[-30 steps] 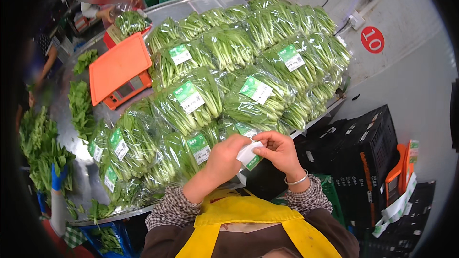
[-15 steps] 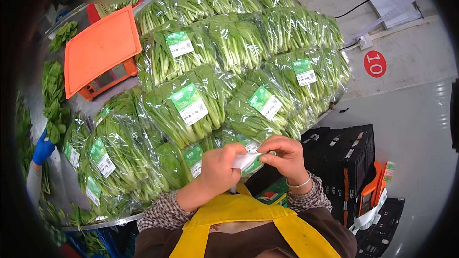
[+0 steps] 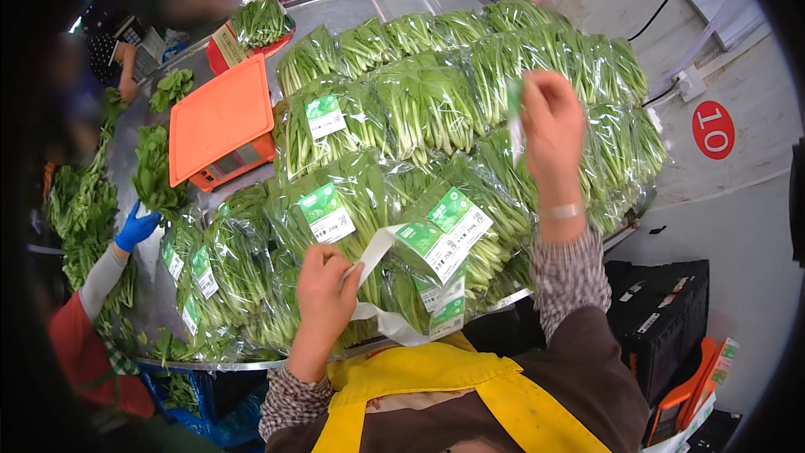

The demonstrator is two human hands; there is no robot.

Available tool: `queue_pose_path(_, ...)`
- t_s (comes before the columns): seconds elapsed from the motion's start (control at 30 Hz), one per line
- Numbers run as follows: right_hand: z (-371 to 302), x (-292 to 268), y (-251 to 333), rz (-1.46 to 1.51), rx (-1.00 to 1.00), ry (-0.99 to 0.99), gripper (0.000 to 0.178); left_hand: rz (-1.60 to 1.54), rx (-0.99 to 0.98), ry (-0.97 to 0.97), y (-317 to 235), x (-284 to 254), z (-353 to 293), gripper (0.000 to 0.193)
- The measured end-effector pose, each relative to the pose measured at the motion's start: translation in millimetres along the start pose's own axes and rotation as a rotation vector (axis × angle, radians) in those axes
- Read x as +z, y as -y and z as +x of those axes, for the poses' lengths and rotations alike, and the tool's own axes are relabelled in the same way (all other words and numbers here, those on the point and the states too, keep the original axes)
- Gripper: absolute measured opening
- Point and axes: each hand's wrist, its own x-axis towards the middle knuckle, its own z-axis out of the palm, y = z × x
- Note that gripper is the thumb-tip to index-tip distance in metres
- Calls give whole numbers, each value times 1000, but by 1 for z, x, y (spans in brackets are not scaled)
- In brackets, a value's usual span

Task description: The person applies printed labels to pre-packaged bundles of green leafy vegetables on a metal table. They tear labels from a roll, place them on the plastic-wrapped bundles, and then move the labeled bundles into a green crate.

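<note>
Near the table's front edge, my left hand [image 3: 325, 298] pinches a white label strip [image 3: 376, 256]. The strip loops downward, with green-and-white labels [image 3: 428, 245] along it, in front of the bagged greens. Out over the right-hand bags, my right hand [image 3: 553, 130] is closed on a single label [image 3: 515, 113], seen edge-on and blurred. Beneath it lie clear bags of leafy greens [image 3: 524, 59] without labels that I can see. Other bags bear a label, such as the bag of greens [image 3: 335, 180] ahead of my left hand.
An orange-topped scale [image 3: 222, 122] stands left on the metal table [image 3: 335, 13]. Loose greens [image 3: 88, 210] lie at the far left, where a co-worker's blue-gloved hand [image 3: 136, 228] holds a bunch. Black crates [image 3: 658, 310] stand beside me on the right.
My hands, together at the strip before, have parted. The right has reached forward and right with a label; the left has drawn back left, the strip hanging from it. The view has shifted too.
</note>
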Motion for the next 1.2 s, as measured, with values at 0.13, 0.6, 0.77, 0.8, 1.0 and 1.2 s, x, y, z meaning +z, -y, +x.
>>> queue_pose_path(0.13, 63, 14, -80, -239, 10, 113, 21, 68, -175, 29, -20, 2, -18, 15)
queue_pose_path(0.6, 61, 55, -140, -1382, -581, 308, 68, -2, 108, 140, -10, 5, -16, 18)
queue_pose_path(0.77, 48, 19, -138, -1251, -137, 649, 57, -63, 219, 194, 3, 1, -21, 15)
queue_pose_path(0.8, 48, 12, -123, -1176, -103, 669, 55, -88, 223, 200, 4, -1, -23, 16)
queue_pose_path(1.0, 18, -69, -7, -1438, -123, 107, 26, -218, 203, 234, 19, 4, -35, 15)
queue_pose_path(1.2, -7, -92, 8, -1488, -125, 167, 13, -298, 298, 246, 17, 8, -35, 14)
